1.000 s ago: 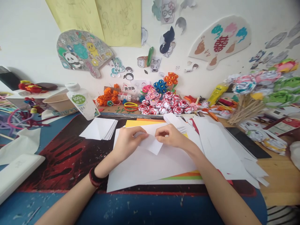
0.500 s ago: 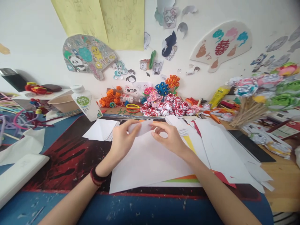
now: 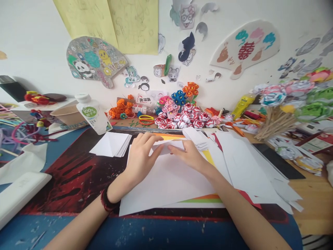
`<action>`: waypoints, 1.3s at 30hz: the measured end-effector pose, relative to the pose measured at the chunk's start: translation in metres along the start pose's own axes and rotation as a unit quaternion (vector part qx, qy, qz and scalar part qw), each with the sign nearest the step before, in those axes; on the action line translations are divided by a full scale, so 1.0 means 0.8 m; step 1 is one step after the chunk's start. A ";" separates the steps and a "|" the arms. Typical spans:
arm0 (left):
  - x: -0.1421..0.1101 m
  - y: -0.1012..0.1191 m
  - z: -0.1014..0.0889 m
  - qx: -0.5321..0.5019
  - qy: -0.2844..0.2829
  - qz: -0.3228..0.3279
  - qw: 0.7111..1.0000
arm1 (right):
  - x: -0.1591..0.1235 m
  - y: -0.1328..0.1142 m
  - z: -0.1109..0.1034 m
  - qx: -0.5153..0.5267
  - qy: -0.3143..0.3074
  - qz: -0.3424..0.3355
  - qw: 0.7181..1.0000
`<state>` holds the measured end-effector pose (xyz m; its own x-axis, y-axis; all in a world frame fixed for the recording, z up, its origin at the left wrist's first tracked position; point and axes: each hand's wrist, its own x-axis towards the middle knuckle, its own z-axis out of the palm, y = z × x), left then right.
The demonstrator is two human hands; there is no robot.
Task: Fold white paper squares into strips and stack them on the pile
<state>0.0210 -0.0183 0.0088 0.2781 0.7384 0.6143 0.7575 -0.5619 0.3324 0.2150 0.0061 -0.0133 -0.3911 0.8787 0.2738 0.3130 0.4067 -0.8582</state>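
Head view, small white paper (image 3: 166, 148): lay between the two hands, above the far part of a large white sheet (image 3: 166, 187); it appeared bent or folded, its exact form partly hidden by the fingers.
Left hand (image 3: 142, 156): held the paper's left end, thumb on the near side, the other fingers bent behind it; a dark red bracelet (image 3: 106, 200) circled the wrist.
Right hand (image 3: 191, 154): pinched the right end, thumb laid along the near face, forefinger side behind; the remaining fingers were largely hidden.
Large white sheet: rested over coloured sheets, with yellow showing at the far edge and orange and green (image 3: 203, 199) at the near right.
Left stack: white paper squares (image 3: 110, 144) lay on the black-and-red mat (image 3: 65, 177), left of the hands.
Right stacks: white slips (image 3: 195, 136) lay just beyond the right hand; larger white sheets (image 3: 247, 166) spread farther right.
Far edge: a white bottle (image 3: 93, 114) with a green label stood at left, tilted in view; red-and-white flowers (image 3: 187, 117) were heaped at centre.
Wall: two decorated fans (image 3: 246, 50) hung left and right.
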 end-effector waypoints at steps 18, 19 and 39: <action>-0.001 0.014 0.012 -0.125 -0.070 -0.108 0.984 | -0.003 -0.015 0.008 -0.055 0.104 -0.121 0.986; 0.000 0.015 0.012 -0.132 -0.074 -0.124 0.981 | -0.003 -0.015 0.009 -0.064 0.109 -0.132 0.983; 0.007 -0.012 0.000 -0.128 -0.061 -0.194 0.971 | 0.000 -0.018 -0.023 -0.029 0.300 -0.102 0.948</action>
<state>0.0151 -0.0086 0.0088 0.0811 0.9427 0.3236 0.6517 -0.2958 0.6984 0.2265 0.0046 0.0069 0.1091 0.7571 0.6441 0.3373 0.5813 -0.7405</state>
